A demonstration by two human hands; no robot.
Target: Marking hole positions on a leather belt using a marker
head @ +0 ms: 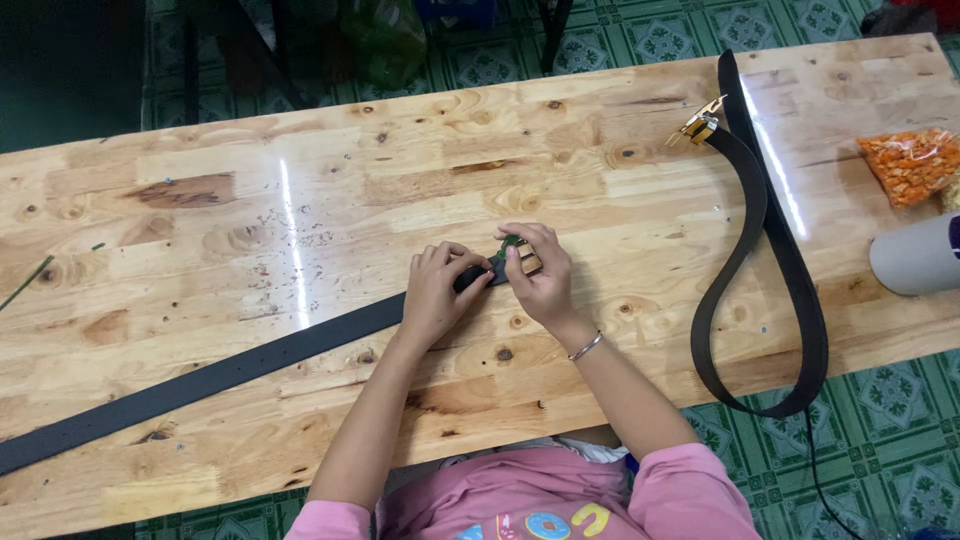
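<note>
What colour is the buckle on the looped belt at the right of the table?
Gold-coloured buckle on the dark looped belt, seen best in the head view.

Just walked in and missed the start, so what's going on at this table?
A person in a pink top works at a glossy wooden table. The left hand presses down the end of a long black leather belt, and the right hand holds a small buckle piece against it. A second dark belt with a gold buckle lies looped on the right.
</note>
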